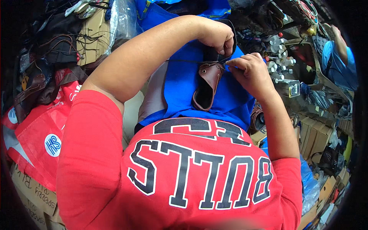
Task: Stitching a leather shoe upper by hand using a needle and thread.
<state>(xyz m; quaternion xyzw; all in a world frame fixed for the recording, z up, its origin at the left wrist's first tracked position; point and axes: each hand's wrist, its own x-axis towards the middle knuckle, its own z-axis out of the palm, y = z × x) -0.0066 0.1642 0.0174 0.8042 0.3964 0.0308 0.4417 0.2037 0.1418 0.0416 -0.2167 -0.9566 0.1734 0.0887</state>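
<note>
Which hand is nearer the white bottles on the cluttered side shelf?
Right. The right hand pinches the thread beside the brown leather piece, close to the white bottles. The left hand grips the leather's top, farther away.

White bottles (279, 51) stand right of the blue cloth (180, 86). Red bags (38, 130) lie left of it, cardboard boxes (314, 134) lower right.

Left hand (218, 37) curled above brown leather piece (209, 84), pinching dark thread (188, 61) pulled taut leftward. Right hand (251, 71) gripping leather's upper right edge, fingertips at the seam. Leather resting on blue cloth (180, 88) over the lap. White plastic bottles (281, 53) just right of the hands. Red bag (38, 130) at left, cardboard boxes (314, 134) at right.
</note>
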